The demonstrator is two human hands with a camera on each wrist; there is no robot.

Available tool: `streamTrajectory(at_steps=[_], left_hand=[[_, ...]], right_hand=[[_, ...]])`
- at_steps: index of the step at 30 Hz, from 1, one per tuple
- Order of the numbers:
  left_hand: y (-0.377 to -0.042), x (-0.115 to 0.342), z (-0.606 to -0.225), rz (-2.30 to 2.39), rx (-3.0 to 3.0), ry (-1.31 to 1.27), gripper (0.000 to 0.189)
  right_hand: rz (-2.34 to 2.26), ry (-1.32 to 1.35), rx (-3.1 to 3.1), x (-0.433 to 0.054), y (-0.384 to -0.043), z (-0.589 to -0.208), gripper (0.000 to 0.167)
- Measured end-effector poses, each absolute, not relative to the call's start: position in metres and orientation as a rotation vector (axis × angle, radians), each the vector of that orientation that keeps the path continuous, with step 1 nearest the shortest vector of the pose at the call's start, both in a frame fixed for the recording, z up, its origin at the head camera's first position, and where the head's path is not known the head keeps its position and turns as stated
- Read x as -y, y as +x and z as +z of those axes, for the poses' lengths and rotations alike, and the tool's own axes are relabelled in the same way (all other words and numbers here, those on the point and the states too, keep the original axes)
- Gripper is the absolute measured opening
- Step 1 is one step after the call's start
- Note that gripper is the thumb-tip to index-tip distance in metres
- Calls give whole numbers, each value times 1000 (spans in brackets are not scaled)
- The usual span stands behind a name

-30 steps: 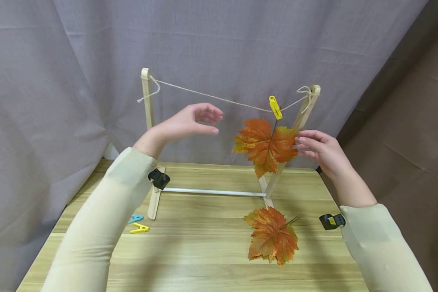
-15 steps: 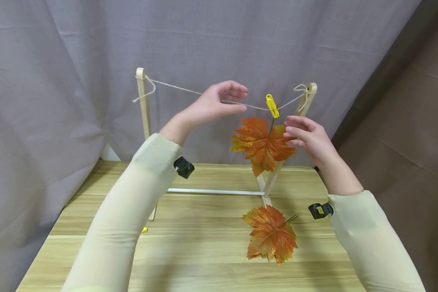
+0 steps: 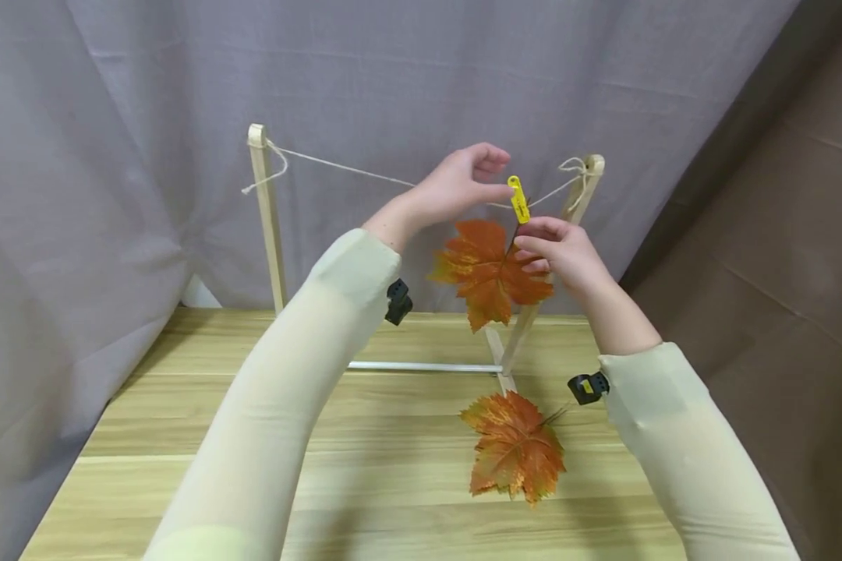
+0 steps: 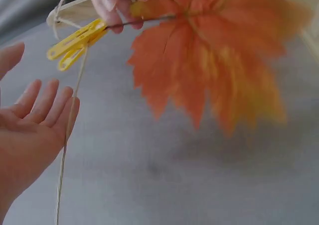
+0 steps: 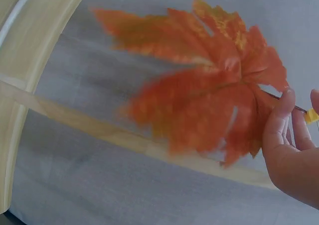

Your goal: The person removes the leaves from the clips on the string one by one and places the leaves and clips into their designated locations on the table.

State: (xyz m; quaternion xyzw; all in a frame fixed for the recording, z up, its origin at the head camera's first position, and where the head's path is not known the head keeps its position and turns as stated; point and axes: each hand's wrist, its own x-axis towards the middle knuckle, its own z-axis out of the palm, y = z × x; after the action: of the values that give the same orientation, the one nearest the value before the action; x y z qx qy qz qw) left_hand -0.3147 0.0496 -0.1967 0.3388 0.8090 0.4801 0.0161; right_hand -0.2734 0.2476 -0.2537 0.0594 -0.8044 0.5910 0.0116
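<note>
A yellow clothespin (image 3: 518, 200) clips the stem of an orange artificial maple leaf (image 3: 489, 273) to a string (image 3: 344, 166). My left hand (image 3: 456, 185) is raised at the clothespin's left, thumb and fingers apart; its thumb overlaps the pin in the head view. In the left wrist view a gap shows between that hand (image 4: 35, 120) and the clothespin (image 4: 77, 43). My right hand (image 3: 561, 253) has its fingertips at the leaf's stem just under the pin, thumb and forefinger still spread. In the right wrist view the stem (image 5: 271, 94) passes by its thumb.
The string spans two wooden posts (image 3: 267, 218) joined low down by a white rod (image 3: 424, 367). More maple leaves (image 3: 518, 448) lie on the wooden table (image 3: 386, 499) in front of the right post. A grey curtain (image 3: 365, 70) hangs behind.
My left hand has moved up and right, from left of the leaf to the clothespin. My right hand has come left and up, from the leaf's right edge to its stem.
</note>
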Motion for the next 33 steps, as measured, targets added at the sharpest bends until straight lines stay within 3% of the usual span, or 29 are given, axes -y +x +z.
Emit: streamTrajectory(at_steps=[8,13,21,33], left_hand=[[-311,-66,-200,1446,-2542,997,46],[-309,-72,-205,1513,-2590,947,39],[-306,-76,-207,1605,-2610,866,29],[-305,-73,-211,1724,-2625,867,17]], right_hand=[[1788,219,2514,-239,-274,-256,4],[1769,206,2503,-237,-273,-257,4],[1768,177,2456,-236,-272,-254,19],[1710,225,2466,-234,-270,-256,16]])
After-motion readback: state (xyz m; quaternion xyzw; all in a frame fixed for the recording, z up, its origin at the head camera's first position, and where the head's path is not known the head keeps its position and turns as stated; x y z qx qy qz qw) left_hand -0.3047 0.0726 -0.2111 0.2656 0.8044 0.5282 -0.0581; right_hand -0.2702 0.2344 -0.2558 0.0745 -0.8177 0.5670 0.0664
